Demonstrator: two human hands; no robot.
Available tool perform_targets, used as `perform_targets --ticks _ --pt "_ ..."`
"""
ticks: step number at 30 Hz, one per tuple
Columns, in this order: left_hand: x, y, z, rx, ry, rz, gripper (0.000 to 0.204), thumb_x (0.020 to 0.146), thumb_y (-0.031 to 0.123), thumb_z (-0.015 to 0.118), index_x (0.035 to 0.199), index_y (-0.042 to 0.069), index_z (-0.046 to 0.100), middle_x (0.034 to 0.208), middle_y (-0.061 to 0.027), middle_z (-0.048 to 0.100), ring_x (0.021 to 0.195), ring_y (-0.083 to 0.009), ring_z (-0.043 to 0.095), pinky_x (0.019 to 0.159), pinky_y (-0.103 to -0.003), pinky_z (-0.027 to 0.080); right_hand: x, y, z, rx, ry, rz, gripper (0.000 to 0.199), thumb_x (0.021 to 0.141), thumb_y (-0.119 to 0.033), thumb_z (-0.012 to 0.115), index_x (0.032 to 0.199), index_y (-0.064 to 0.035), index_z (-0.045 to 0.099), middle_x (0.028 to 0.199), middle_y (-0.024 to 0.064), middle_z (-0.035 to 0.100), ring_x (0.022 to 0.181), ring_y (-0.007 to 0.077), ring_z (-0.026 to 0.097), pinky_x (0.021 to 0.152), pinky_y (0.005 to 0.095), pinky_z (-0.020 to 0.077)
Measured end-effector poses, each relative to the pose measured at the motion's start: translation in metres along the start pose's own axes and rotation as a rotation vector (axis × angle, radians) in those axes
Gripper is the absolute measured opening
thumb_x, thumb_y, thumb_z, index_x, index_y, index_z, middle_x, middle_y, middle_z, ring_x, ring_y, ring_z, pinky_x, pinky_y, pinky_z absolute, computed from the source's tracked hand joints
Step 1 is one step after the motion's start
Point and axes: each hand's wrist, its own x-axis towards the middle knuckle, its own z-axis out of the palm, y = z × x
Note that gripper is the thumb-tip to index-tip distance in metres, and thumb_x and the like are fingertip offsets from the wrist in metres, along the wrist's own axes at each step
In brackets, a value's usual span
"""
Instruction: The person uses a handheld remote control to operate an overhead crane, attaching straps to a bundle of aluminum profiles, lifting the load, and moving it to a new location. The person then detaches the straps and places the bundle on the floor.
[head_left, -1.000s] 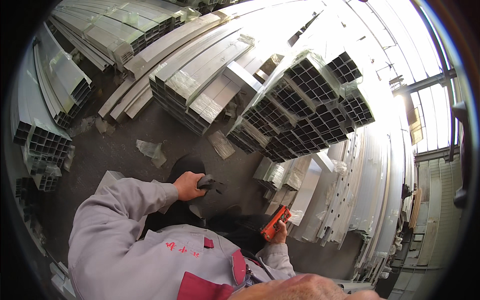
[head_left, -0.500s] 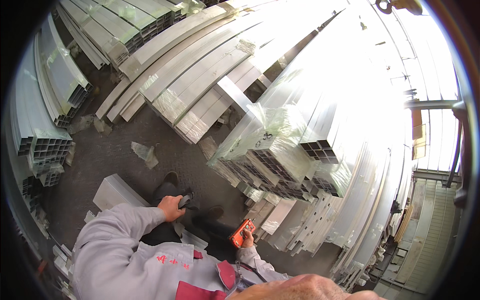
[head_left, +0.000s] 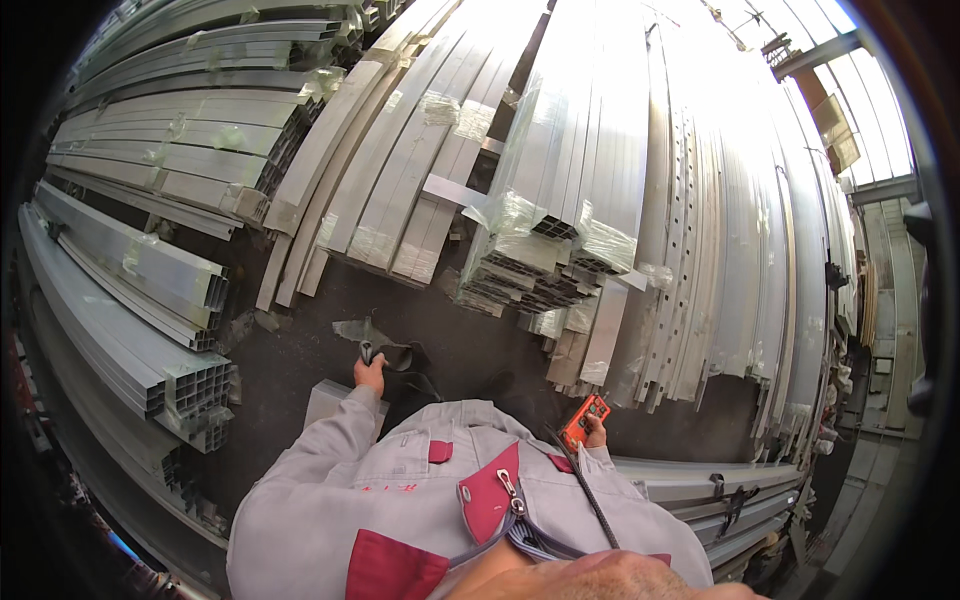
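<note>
Low in front of my body, my left hand (head_left: 369,374) is closed round a dark grey, folded strap-like piece (head_left: 367,353); its exact kind is unclear. To the right, my right hand (head_left: 596,433) grips an orange handheld remote control (head_left: 579,421) with dark buttons on its face. Both forearms are in grey sleeves. Ahead of my hands lies a wrapped stack of square metal tubes (head_left: 560,240), its open ends pointing toward me. A pale box-shaped length (head_left: 325,402) sits on the floor beside my left forearm.
Bundles of square tubes (head_left: 150,360) jut in from the left. Long flat profiles (head_left: 400,180) lie ahead, and perforated lengths (head_left: 680,200) run along the right. More metal lengths (head_left: 720,480) lie near my right elbow. A scrap of clear wrapping (head_left: 358,329) is on the dark floor (head_left: 280,370).
My view has swung round and the stacks now run more straight ahead. Both hands sit further right in the picture, still gripping the strap-like piece and the remote control.
</note>
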Motion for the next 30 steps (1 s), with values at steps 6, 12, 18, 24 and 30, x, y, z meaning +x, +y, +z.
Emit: perform_targets --ticks 6,12,18,24,30 --pt "0.029 0.151 -0.058 -0.997 -0.047 -0.064 0.016 0.095 0.017 0.066 0.087 0.003 0.064 0.086 -0.0101 0.067 0.084 -0.0316 0.069 0.085 -0.049 0.058 -0.011 0.049 -0.024 0.195 0.061 -0.066 0.015 0.086 -0.016 0.071 0.098 -0.0070 0.071 0.089 0.0063 0.073 0.077 0.0227 0.070 0.076 0.0393 0.0608" --pt "-0.003 0.291 -0.083 -1.036 -0.124 0.366 0.015 0.096 0.017 0.071 0.096 0.003 0.064 0.091 -0.0067 0.066 0.090 -0.0255 0.065 0.091 -0.043 0.054 0.018 0.079 -0.066 0.140 0.099 -0.093 0.012 0.084 -0.017 0.073 0.092 -0.0074 0.071 0.086 0.0048 0.072 0.078 0.0208 0.068 0.079 0.0348 0.0576" --pt "-0.039 0.331 -0.060 -0.913 0.095 0.469 0.029 0.095 0.030 0.076 0.090 0.009 0.057 0.078 -0.0007 0.055 0.070 -0.0140 0.053 0.065 -0.031 0.050 0.045 0.059 -0.117 0.347 0.165 -0.019 0.014 0.092 -0.021 0.064 0.091 -0.0073 0.066 0.080 0.0069 0.068 0.073 0.0236 0.069 0.069 0.0366 0.0594" --pt "-0.045 0.292 -0.080 -0.780 0.390 0.380 0.035 0.097 0.038 0.073 0.088 0.009 0.056 0.075 0.0011 0.050 0.065 -0.0112 0.048 0.053 -0.028 0.043 0.066 0.018 -0.166 0.302 0.305 0.052 0.017 0.086 -0.019 0.069 0.098 -0.0069 0.070 0.090 0.0052 0.071 0.079 0.0239 0.069 0.077 0.0386 0.0589" --pt "-0.066 0.225 -0.135 -0.606 0.782 0.252 0.033 0.097 0.033 0.072 0.086 0.004 0.060 0.069 -0.0017 0.055 0.055 -0.0115 0.049 0.043 -0.029 0.040 0.084 -0.016 -0.176 0.323 0.231 0.039 0.016 0.086 -0.020 0.070 0.095 -0.0076 0.070 0.089 0.0053 0.071 0.077 0.0241 0.069 0.076 0.0402 0.0591"
